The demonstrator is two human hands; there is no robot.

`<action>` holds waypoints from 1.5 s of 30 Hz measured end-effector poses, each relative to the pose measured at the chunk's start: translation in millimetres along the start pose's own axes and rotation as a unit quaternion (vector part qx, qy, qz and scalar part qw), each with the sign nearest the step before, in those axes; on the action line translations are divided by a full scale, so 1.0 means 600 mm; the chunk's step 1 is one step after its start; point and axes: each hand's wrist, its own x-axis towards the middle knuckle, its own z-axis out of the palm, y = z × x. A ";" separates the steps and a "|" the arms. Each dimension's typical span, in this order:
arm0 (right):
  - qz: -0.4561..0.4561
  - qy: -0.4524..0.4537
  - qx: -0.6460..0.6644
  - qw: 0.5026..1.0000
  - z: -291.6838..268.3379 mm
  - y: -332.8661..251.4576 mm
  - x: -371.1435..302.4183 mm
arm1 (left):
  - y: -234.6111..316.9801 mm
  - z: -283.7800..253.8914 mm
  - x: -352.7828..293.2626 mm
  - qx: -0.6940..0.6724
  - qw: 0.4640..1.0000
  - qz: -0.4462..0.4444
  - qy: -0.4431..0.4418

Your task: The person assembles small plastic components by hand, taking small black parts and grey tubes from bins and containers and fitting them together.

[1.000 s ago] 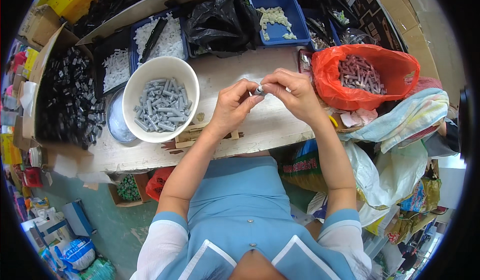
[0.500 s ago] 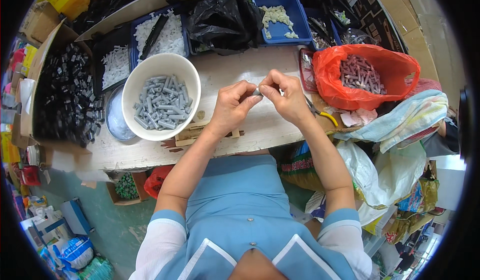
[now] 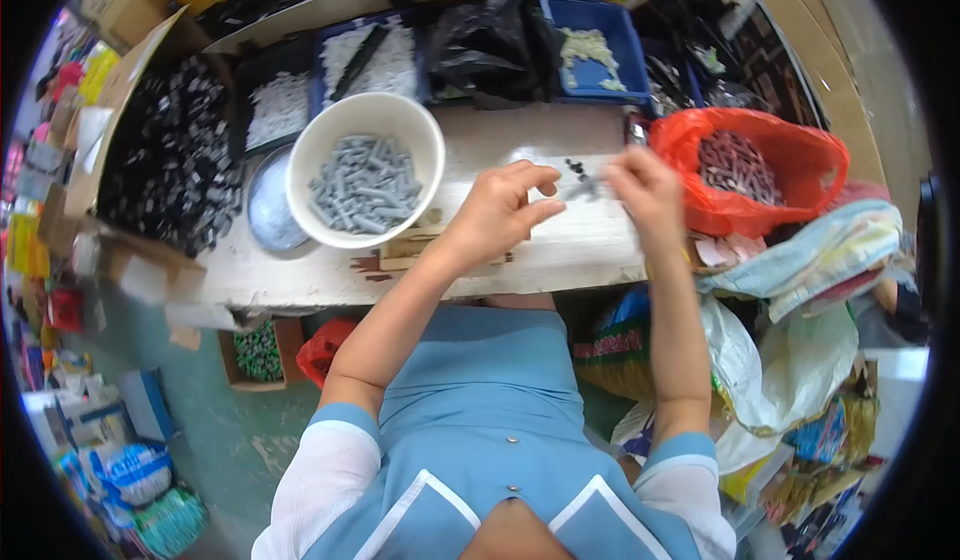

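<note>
A pale bench (image 3: 560, 255) carries a white bowl (image 3: 418, 125) of gray tubes (image 3: 365, 188). The left hand (image 3: 503, 210), bare and loosely curled, is apart from the blurred right hand (image 3: 646, 195). Between them, at the right hand's fingertips, is a small gray piece (image 3: 584, 189); whether it is gripped I cannot tell. Tiny black bits (image 3: 576, 167) lie just beyond.

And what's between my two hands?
The head view shows a grey piece, blurred and perhaps held, by the right hand, and small black bits, apparently on the table, just beyond it.
</note>
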 end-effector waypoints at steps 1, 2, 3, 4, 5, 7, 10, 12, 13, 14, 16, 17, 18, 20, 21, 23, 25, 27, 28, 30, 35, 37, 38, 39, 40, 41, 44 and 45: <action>0.050 0.053 0.050 0.996 -0.021 -0.021 -0.008 | 0.013 -0.012 -0.010 0.069 0.996 0.063 0.009; 0.028 0.106 0.042 0.993 -0.050 -0.039 -0.011 | 0.031 -0.032 -0.019 0.123 0.987 0.096 0.023; 0.011 0.167 0.027 0.986 -0.093 -0.018 -0.009 | 0.040 -0.055 -0.027 0.151 0.984 0.088 0.044; -0.013 0.223 0.036 0.974 -0.122 -0.019 -0.008 | 0.043 -0.079 -0.034 0.178 0.979 0.079 0.062; -0.006 0.251 0.056 0.966 -0.158 -0.012 -0.002 | 0.037 -0.108 -0.039 0.243 0.963 0.079 0.085; -0.042 0.326 -0.084 0.941 -0.236 0.026 -0.001 | 0.013 -0.158 -0.028 0.374 0.922 0.058 0.083; -0.027 0.312 -0.091 0.945 -0.234 0.032 -0.010 | -0.020 -0.195 -0.014 0.512 0.858 -0.008 0.033; -0.049 0.276 -0.123 0.952 -0.185 0.022 -0.012 | -0.036 -0.198 -0.009 0.572 0.819 -0.042 -0.011; -0.044 0.241 -0.144 0.959 -0.164 0.020 -0.014 | -0.043 -0.195 -0.005 0.591 0.805 -0.034 -0.031; -0.054 0.212 -0.174 0.960 -0.143 0.027 -0.015 | -0.047 -0.193 -0.001 0.610 0.791 -0.025 -0.050; -0.088 0.143 -0.210 0.963 -0.109 0.039 -0.014 | -0.053 -0.196 0.005 0.615 0.784 -0.031 -0.077; -0.087 0.120 -0.210 0.966 -0.090 0.039 -0.017 | -0.054 -0.198 0.008 0.620 0.777 -0.038 -0.101; -0.094 0.090 -0.221 0.967 -0.077 0.048 -0.016 | -0.053 -0.199 0.008 0.618 0.778 -0.033 -0.106; -0.110 0.042 -0.248 0.961 -0.063 0.064 -0.012 | -0.042 -0.203 0.006 0.581 0.802 -0.067 -0.123; -0.118 0.022 -0.266 0.957 -0.058 0.071 -0.009 | -0.037 -0.207 0.003 0.573 0.810 -0.061 -0.107; -0.106 0.004 -0.287 0.952 -0.048 0.093 -0.004 | -0.014 -0.209 0.001 0.515 0.854 -0.049 -0.049; -0.094 -0.037 -0.299 0.949 -0.040 0.099 -0.002 | -0.007 -0.216 0.005 0.456 0.889 0.043 0.005; -0.094 -0.054 -0.298 0.948 -0.029 0.106 0.003 | 0.010 -0.209 0.002 0.408 0.901 0.129 0.071; -0.095 -0.072 -0.297 0.948 -0.024 0.109 0.004 | 0.025 -0.193 0.001 0.406 0.902 0.130 0.067; -0.104 -0.078 -0.311 0.942 -0.016 0.110 0.010 | 0.054 -0.145 -0.003 0.220 0.969 0.055 0.094; -0.183 -0.108 -0.343 0.915 -0.007 0.124 0.028 | 0.024 -0.031 -0.004 -0.015 0.999 0.005 0.042; -0.193 -0.134 -0.366 0.900 -0.006 0.117 0.033 | -0.013 -0.003 0.005 -0.061 0.998 0.024 0.026; -0.191 -0.135 -0.368 0.900 -0.005 0.115 0.034 | -0.031 0.004 0.009 -0.026 0.999 0.025 0.020; -0.191 -0.145 -0.375 0.895 -0.004 0.115 0.036 | -0.040 0.011 0.012 -0.028 0.999 0.024 0.018; -0.190 -0.156 -0.383 0.891 -0.003 0.114 0.037 | -0.047 0.017 0.015 -0.054 0.998 -0.007 0.012; -0.189 -0.156 -0.383 0.891 -0.004 0.111 0.038 | -0.051 0.021 0.018 -0.078 0.996 -0.037 0.007; -0.154 -0.165 -0.372 0.900 -0.008 0.104 0.042 | -0.040 0.019 0.027 -0.125 0.985 -0.117 0.008; -0.152 -0.163 -0.358 0.907 -0.010 0.103 0.044 | -0.045 0.018 0.028 -0.126 0.985 -0.118 0.008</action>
